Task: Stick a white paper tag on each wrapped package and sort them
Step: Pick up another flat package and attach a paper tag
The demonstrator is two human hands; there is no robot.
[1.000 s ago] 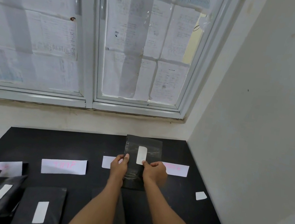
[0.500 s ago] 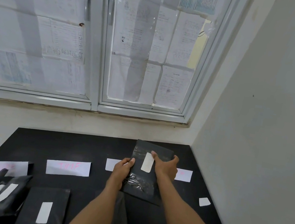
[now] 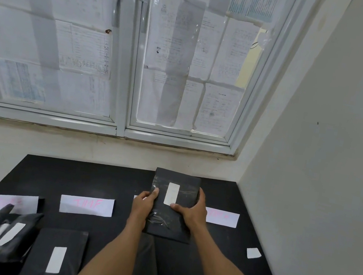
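Head view showed a black wrapped package (image 3: 175, 222) held above the tabletop (image 3: 96, 178) between both hands. The left hand (image 3: 142, 205) gripped its left edge and the right hand (image 3: 194, 211) its right edge, thumb at the lower end of the white paper tag (image 3: 171, 194) on its face. A loose tag (image 3: 253, 253) lay apart to the right, and other tagged packages (image 3: 71, 246) lay at the front left.

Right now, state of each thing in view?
Held package: gripped by both hands, tag stuck on its front.
Left hand: grips its left edge.
Right hand: grips its right edge, thumb by the tag.
Loose tag: lying flat on the table, right side.
Front package: flat, tagged.
Left pile: tagged packages, heaped.
Window: shut.
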